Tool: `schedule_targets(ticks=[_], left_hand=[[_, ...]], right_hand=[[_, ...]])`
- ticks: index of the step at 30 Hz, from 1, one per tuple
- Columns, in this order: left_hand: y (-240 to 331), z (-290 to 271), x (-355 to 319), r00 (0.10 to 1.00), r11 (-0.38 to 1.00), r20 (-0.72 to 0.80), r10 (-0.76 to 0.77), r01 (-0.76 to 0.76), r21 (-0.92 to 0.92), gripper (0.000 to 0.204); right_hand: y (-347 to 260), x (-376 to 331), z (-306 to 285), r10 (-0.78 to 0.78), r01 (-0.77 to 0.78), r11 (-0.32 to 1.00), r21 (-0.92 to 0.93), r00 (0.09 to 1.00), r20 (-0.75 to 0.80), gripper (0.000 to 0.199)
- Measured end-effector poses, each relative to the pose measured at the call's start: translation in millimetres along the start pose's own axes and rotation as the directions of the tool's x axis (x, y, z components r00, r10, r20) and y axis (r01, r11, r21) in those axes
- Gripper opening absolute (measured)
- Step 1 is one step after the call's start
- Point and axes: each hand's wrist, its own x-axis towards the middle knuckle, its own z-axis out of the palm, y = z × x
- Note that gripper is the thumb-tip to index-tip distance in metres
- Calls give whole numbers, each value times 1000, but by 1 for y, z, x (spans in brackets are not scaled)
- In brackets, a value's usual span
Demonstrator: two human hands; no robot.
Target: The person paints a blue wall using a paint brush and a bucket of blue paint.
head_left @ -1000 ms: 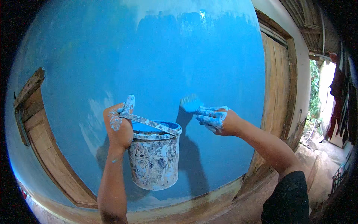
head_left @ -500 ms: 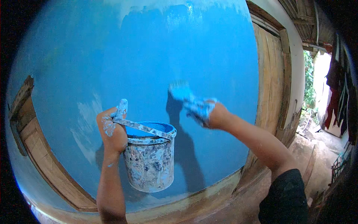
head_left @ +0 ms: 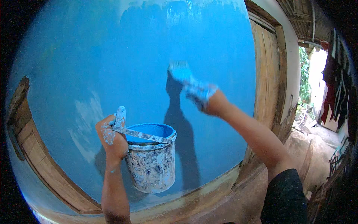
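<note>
My left hand (head_left: 112,135), smeared with blue paint, is closed on the handle of a paint bucket (head_left: 152,168), its thumb pointing up. The bucket is white, spattered with dark and blue paint, and hangs in front of the wall. Blue paint coats its inner wall; how much it holds I cannot tell. In my paint-covered right hand (head_left: 204,98) is a wide paintbrush (head_left: 179,71), bristles up and to the left against the blue wall (head_left: 138,48). Motion blurs the fingers a little. Brush and arm throw a dark shadow on the wall.
Paler, thinly covered streaks (head_left: 85,123) mark the wall left of the bucket. A wooden door (head_left: 266,71) bounds it on the right, a wooden-framed panel (head_left: 48,160) at lower left. Dark clothes (head_left: 331,86) hang at the far right above a dirt floor (head_left: 298,149).
My right hand has moved up along the wall with the paintbrush. The bucket and my left hand sit slightly lower in view, and the whole view has shifted a little.
</note>
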Motion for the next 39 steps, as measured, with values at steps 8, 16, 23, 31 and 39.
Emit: schedule_targets(ticks=[8, 16, 23, 31, 39], left_hand=[[-7, -10, -15, 989, 988, 8, -150, 150, -47, 44], [-14, -15, -23, 999, 987, 5, -51, 50, 153, 38], [-5, -13, -13, 985, 983, -26, -169, 170, 72, 49], [-26, -2, -32, 995, 985, -97, -16, 32, 169, 20], [-49, -29, -56, 997, 956, -72, -30, 50, 288, 12]], right_hand=[[-15, -9, -20, -259, 223, 931, 288, 961, 93, 21], [2, 89, 10, -58, 81, 988, 133, 984, -169, 27], [-33, 42, 21, -232, 232, 973, 9, 973, -8, 32], [25, 71, 8, -347, 347, 938, -17, 935, -75, 33], [12, 79, 44, -125, 142, 950, -277, 989, 78, 32]])
